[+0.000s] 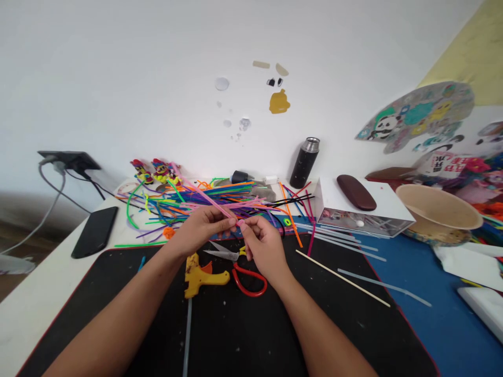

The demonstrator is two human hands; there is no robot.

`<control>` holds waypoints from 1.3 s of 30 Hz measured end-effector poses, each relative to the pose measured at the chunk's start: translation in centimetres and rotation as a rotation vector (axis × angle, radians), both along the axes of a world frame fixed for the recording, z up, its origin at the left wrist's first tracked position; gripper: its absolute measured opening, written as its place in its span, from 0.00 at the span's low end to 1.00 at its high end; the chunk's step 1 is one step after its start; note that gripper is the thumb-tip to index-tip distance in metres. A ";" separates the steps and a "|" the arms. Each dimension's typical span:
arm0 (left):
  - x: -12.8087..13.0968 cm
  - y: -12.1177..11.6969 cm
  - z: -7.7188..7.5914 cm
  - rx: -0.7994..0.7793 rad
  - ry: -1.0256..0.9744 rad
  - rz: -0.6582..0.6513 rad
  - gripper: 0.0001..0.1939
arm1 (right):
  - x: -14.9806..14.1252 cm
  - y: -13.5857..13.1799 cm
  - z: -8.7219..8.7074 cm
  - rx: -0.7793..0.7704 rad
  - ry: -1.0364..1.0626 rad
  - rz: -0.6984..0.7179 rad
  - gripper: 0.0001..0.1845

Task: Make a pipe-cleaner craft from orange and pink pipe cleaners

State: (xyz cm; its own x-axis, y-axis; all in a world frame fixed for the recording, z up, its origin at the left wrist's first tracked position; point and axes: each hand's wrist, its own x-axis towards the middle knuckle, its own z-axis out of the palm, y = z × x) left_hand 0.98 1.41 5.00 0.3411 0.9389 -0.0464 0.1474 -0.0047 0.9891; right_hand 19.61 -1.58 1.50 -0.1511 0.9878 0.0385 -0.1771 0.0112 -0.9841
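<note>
Pinched between the fingers of my left hand (206,225) are pink pipe cleaners (208,199), which stretch up and to the left. My right hand (263,246) meets the left one and closes its thumb and fingertips on the pink ends. Just below the hands lie scissors (251,280) with red handles, blades apart. A yellow glue gun (196,277) with a long clear glue stick (187,335) rests on the black mat (243,340) beneath my left wrist. Behind the hands a heap of coloured pipe cleaners (184,201) spreads along the wall.
Clear glue sticks (349,238) and a wooden stick (341,277) lie at right. A black thermos (305,163) stands by the wall, beside a white drawer box (330,193) topped by a brown case (356,192). A phone (95,232) is at left, a bowl (438,207) far right.
</note>
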 end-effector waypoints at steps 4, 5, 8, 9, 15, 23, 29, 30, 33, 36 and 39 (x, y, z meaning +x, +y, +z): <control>0.1 0.0 0.1 0.017 -0.001 -0.012 0.19 | 0.0 0.0 0.1 -0.009 0.019 -0.005 0.15; 0.1 0.0 0.1 0.024 0.000 -0.007 0.18 | 0.0 0.0 0.1 -0.008 0.022 -0.002 0.15; 0.2 0.0 0.2 0.031 0.008 0.003 0.19 | 0.0 0.0 0.1 -0.005 0.030 0.006 0.16; 0.2 0.0 0.2 0.032 0.009 0.003 0.19 | -0.1 -0.1 0.1 -0.005 0.031 0.008 0.16; 0.3 0.0 0.3 0.029 0.019 -0.017 0.18 | 0.0 0.0 0.2 -0.004 0.024 0.005 0.18; 0.3 -0.1 0.3 0.034 0.074 0.010 0.20 | 0.0 -0.1 0.1 0.006 -0.056 -0.023 0.15; 0.3 -0.1 0.4 -0.036 0.079 0.007 0.23 | 0.1 -0.1 -0.1 0.054 -0.134 -0.029 0.12; 0.3 -0.1 0.3 -0.043 0.073 0.008 0.23 | 0.1 0.0 -0.1 0.070 -0.154 -0.027 0.12; 0.2 0.0 0.1 -0.001 0.089 -0.017 0.22 | 0.2 0.0 -0.1 0.117 -0.228 0.007 0.11; 0.1 -0.1 -0.1 0.092 0.149 -0.055 0.17 | 0.2 -0.1 -0.1 0.135 -0.283 0.038 0.09; 0.0 -0.1 0.0 0.147 0.199 -0.061 0.14 | 0.2 0.0 -0.3 0.138 -0.306 0.039 0.09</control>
State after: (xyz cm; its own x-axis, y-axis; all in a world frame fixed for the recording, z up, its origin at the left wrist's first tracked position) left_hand 1.00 1.28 4.97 0.3954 0.9183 0.0177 0.3337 -0.1616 0.9287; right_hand 19.77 -1.63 1.17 -0.2140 0.9697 0.1179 0.1238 0.1467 -0.9814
